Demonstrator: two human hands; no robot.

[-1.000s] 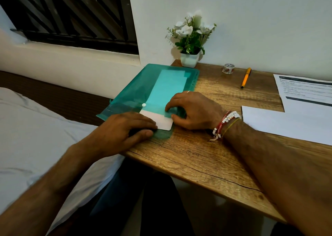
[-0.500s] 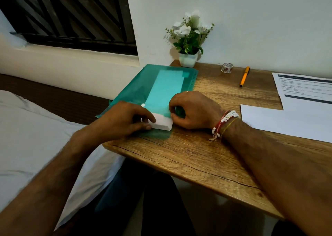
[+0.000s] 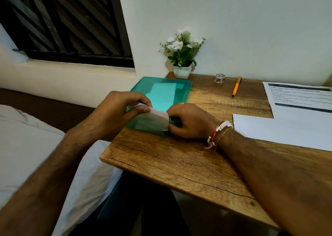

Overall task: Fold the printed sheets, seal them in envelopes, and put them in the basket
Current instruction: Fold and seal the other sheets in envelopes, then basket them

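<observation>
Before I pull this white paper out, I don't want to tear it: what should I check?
1. Left hand pinches the white paper: ok.
2. Right hand holds the green folder on the desk: ok.
3. Paper fully out of the folder: cannot tell.
4. Printed sheets lie flat to the right: ok.
5. Basket in view: not ok.
6. Pen and tape roll apart from the folder: ok.

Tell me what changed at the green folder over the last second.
The left hand, earlier pressed flat on the green folder's near edge, rose and now pinches the white paper, lifting its left end off the folder. The right hand stayed holding the paper's right end. Folder, plant, tape roll, pen and printed sheets kept their places.
</observation>
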